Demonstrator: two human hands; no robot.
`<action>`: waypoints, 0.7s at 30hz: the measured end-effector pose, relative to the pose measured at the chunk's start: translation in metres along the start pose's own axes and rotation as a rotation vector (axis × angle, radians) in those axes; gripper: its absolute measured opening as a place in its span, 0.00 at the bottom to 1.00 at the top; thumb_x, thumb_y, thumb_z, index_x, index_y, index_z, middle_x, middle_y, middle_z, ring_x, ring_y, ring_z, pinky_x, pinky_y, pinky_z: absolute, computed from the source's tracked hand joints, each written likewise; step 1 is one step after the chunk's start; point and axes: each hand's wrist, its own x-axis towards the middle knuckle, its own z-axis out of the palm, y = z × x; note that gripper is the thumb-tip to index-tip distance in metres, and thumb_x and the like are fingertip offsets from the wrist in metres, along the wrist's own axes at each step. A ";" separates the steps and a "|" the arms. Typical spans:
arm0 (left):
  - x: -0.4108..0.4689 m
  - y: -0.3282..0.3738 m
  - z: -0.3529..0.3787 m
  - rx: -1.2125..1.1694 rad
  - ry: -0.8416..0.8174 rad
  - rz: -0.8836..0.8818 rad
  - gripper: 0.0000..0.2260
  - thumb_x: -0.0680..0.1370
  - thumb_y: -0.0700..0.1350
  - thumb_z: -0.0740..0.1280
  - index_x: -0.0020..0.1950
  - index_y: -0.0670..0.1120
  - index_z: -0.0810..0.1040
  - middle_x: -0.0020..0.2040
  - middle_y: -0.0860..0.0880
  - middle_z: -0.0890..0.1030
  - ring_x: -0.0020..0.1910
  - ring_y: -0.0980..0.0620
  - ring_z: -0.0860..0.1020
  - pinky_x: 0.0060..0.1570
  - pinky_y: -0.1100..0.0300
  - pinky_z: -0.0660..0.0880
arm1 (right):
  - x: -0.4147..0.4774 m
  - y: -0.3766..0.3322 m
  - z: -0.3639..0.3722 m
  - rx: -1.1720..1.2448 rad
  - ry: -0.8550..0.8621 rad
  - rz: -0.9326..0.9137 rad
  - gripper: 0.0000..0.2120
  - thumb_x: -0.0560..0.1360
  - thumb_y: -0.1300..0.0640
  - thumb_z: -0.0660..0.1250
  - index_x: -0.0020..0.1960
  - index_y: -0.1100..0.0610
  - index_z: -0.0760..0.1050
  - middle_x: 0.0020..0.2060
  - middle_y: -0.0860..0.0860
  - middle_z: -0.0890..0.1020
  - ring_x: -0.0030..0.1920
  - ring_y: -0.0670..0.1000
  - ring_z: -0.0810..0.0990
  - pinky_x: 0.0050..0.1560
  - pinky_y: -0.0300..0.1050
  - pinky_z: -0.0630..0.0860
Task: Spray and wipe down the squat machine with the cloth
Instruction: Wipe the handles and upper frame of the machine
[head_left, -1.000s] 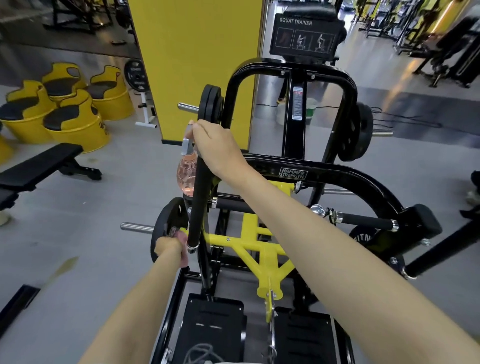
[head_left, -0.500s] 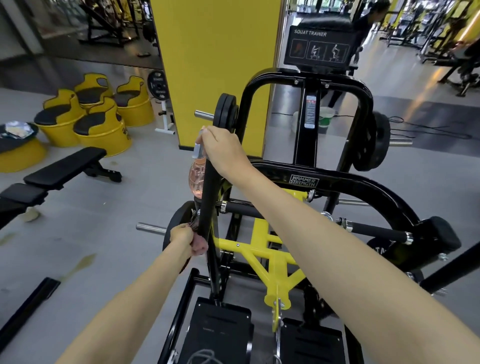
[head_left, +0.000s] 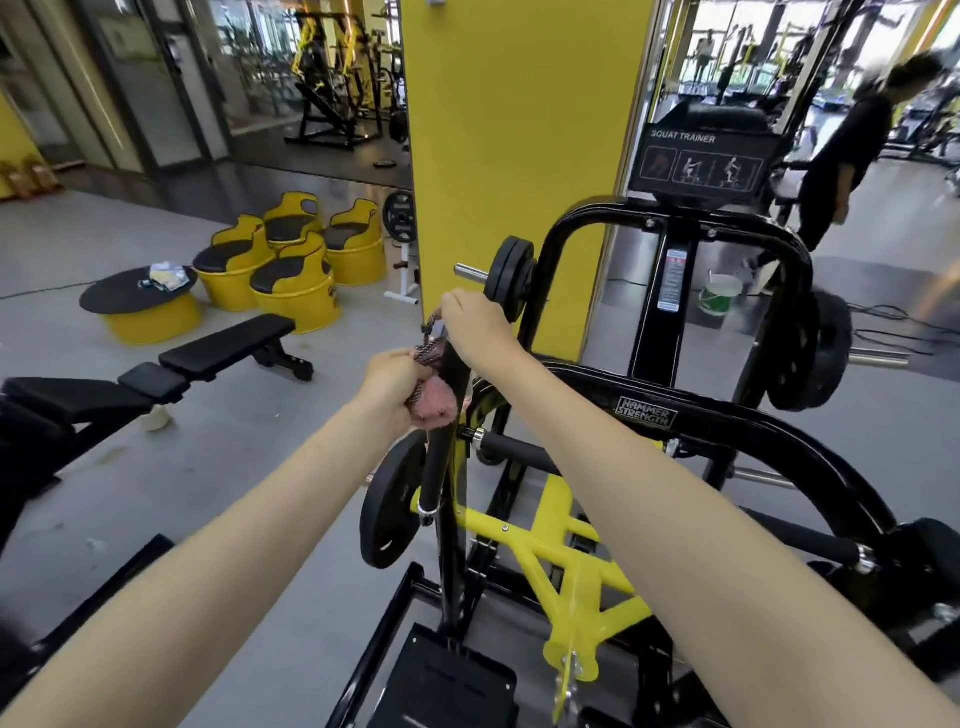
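The left hand (head_left: 392, 384), gripping the pink cloth (head_left: 434, 408), has slid up the black handle post (head_left: 439, 467) of the squat machine (head_left: 647, 413) to just below the right hand (head_left: 478, 330), which holds the spray bottle (head_left: 435, 328) at the post's top. 1 stroke looks finished; the remaining frame likely needs wiping.

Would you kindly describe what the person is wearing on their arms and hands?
Nothing is worn that shows. The left hand and right hand are ungloved, with no watch or band at either wrist. Both forearms are bare, with no sleeve in frame.
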 end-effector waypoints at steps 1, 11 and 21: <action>-0.004 0.007 0.003 0.013 -0.001 0.043 0.12 0.77 0.30 0.57 0.52 0.43 0.75 0.37 0.41 0.74 0.33 0.46 0.73 0.30 0.50 0.76 | 0.000 0.000 0.000 0.021 0.001 0.020 0.17 0.81 0.60 0.45 0.51 0.59 0.73 0.57 0.59 0.75 0.59 0.61 0.73 0.60 0.59 0.69; -0.034 -0.007 0.034 -0.081 0.263 0.580 0.10 0.78 0.38 0.64 0.47 0.54 0.73 0.48 0.51 0.79 0.50 0.51 0.79 0.51 0.54 0.78 | -0.015 -0.005 -0.016 -0.013 -0.098 -0.039 0.34 0.78 0.33 0.37 0.75 0.47 0.60 0.74 0.55 0.65 0.73 0.60 0.62 0.72 0.64 0.55; -0.007 -0.061 0.032 0.079 0.375 0.809 0.10 0.77 0.34 0.62 0.53 0.49 0.70 0.53 0.43 0.76 0.50 0.51 0.76 0.50 0.60 0.75 | -0.016 -0.003 -0.012 0.031 -0.103 -0.043 0.34 0.78 0.33 0.39 0.77 0.49 0.55 0.74 0.56 0.63 0.74 0.58 0.60 0.73 0.62 0.54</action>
